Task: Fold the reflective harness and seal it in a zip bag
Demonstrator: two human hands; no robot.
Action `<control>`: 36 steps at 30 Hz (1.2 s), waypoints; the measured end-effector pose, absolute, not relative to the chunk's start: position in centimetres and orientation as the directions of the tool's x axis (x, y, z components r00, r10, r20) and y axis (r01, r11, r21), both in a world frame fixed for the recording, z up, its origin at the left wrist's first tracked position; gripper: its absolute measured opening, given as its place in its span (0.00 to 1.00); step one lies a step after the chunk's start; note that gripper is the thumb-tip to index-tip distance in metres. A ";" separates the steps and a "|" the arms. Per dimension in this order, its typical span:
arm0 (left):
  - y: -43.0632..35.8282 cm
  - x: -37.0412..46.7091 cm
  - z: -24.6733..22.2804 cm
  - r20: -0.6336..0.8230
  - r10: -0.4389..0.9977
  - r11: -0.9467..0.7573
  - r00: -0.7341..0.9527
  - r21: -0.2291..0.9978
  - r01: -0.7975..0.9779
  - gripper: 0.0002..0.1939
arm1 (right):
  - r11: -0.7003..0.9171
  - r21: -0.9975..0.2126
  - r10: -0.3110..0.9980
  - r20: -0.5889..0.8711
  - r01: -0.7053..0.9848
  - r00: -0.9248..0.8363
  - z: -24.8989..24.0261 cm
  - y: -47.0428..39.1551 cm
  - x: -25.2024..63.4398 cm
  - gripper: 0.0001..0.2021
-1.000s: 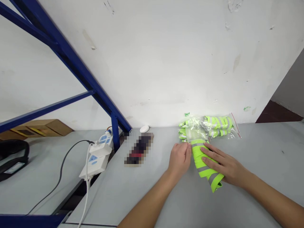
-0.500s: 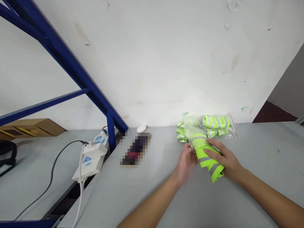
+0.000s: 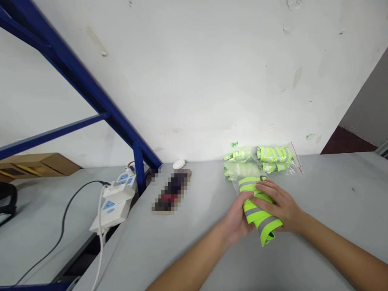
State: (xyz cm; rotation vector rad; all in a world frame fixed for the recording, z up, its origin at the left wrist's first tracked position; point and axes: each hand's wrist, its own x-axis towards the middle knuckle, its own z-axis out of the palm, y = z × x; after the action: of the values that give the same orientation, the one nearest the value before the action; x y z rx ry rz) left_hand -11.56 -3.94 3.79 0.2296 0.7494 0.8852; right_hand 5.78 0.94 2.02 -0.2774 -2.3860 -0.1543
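A folded neon-yellow vest with grey reflective stripes [image 3: 260, 220] lies partly inside a clear plastic bag [image 3: 235, 178] on the grey table [image 3: 188, 242]. My left hand [image 3: 238, 220] grips the bundle from its left underside. My right hand [image 3: 277, 204] lies over the top of it, fingers curled on the fabric. Just behind, against the wall, lie bagged neon vests [image 3: 273, 155] of the same kind, in clear bags with a red seal strip.
A small white oval object [image 3: 178, 163] and a blurred dark item [image 3: 170, 190] lie left of the hands. A blue steel rack post [image 3: 138, 169] stands at the table's left edge, with white power strips [image 3: 113, 200] and a black cable [image 3: 65, 220] beyond. Cardboard boxes [image 3: 36, 165] sit far left.
Both hands drew the vest bundle nearer and closed around it. My left hand moved from the bag's mouth to the bundle's underside. The camera shifted slightly right.
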 end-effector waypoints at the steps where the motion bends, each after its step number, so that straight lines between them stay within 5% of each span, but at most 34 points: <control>1: -4.0 -11.6 3.9 -0.490 0.774 0.624 0.401 0.482 -0.615 0.16 | 0.968 0.035 0.163 0.662 0.247 -0.732 2.1 1.0 5.9 0.27; 9: -3.7 -12.0 3.2 -0.483 0.773 0.625 0.411 0.468 -0.625 0.14 | 0.938 -0.006 0.296 0.530 0.345 -0.795 2.7 1.0 6.8 0.35; 15: -2.7 -12.3 3.3 -0.411 0.824 0.536 0.389 0.345 -0.771 0.32 | 0.942 -0.004 0.295 0.481 0.335 -0.826 2.3 0.8 6.7 0.37; 20: -2.3 -12.4 3.0 -0.491 0.814 0.538 0.310 0.438 -0.720 0.21 | 0.938 0.021 0.289 0.498 0.345 -0.818 1.7 0.8 6.4 0.39; 25: -3.0 -11.7 2.5 -0.398 0.870 0.479 0.292 0.534 -0.697 0.15 | 0.910 0.018 0.340 0.536 0.413 -0.773 1.4 1.1 6.5 0.37; 31: -3.0 -11.6 2.1 -0.484 0.794 0.578 0.369 0.411 -0.705 0.15 | 0.918 -0.088 0.380 0.463 0.386 -0.801 2.0 0.6 6.2 0.34; 36: -3.1 -11.6 2.2 -0.510 0.760 0.620 0.403 0.382 -0.686 0.17 | 0.939 -0.191 0.342 0.619 0.287 -0.707 1.5 0.5 5.8 0.27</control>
State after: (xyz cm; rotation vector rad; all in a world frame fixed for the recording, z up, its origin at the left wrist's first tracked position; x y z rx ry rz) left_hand -11.63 -3.09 2.19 0.1175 0.7073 0.9156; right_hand 5.82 0.47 1.46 -0.4432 -2.3990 0.1048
